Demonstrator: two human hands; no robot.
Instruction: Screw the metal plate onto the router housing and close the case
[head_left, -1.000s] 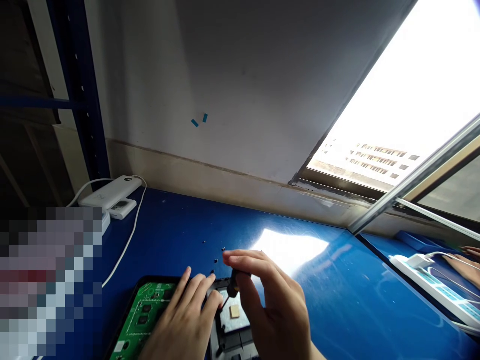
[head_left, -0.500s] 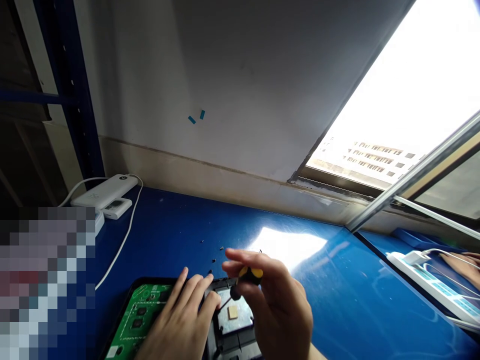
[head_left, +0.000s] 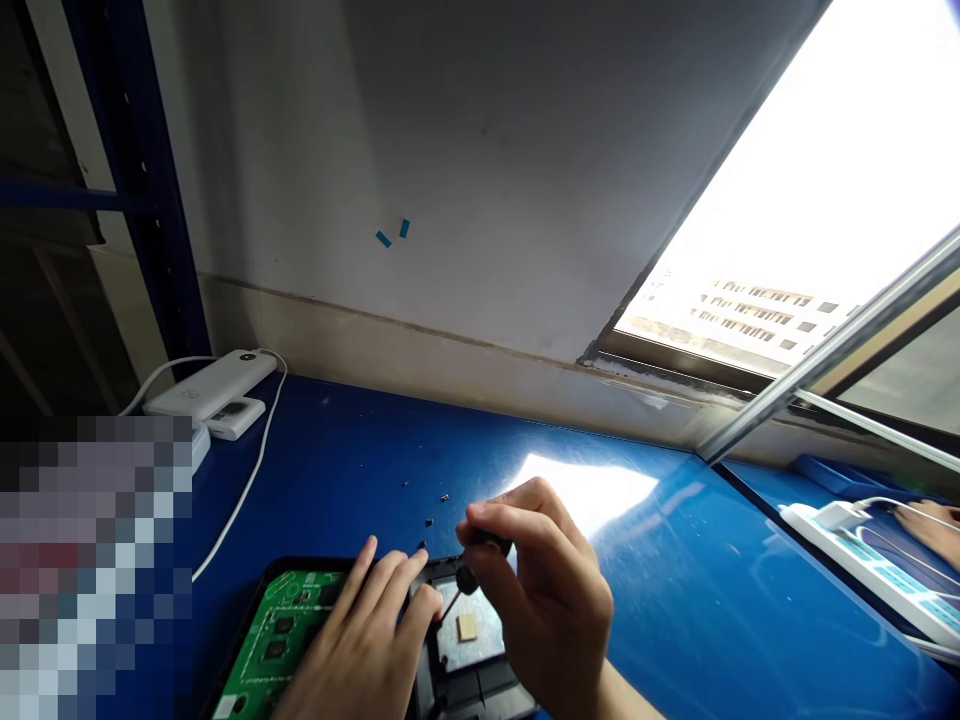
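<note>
My right hand (head_left: pixel 559 600) is closed around the dark handle of a screwdriver (head_left: pixel 468 578), whose thin shaft slants down to the left. Its tip meets the device near a corner of a silver metal plate (head_left: pixel 487 645), right beside my left fingers. A small tan square pad (head_left: pixel 466 628) sits on that plate. My left hand (head_left: pixel 382 620) lies over the device with fingers spread, between a green circuit board (head_left: pixel 289 605) and the plate. Both parts sit within a black casing (head_left: pixel 465 690), partly hidden by my hands.
Several tiny dark screws or bits (head_left: pixel 444 498) lie on the blue table (head_left: pixel 345 450) beyond the device. A white power bank (head_left: pixel 214 385) and cable stand at left. On the right are a white power strip (head_left: pixel 862 570) and another person's hand (head_left: pixel 930 530). A pixelated area covers the lower left.
My right hand has turned and its fingers have curled closer around the screwdriver handle, hiding the yellow part. The left hand stays in place.
</note>
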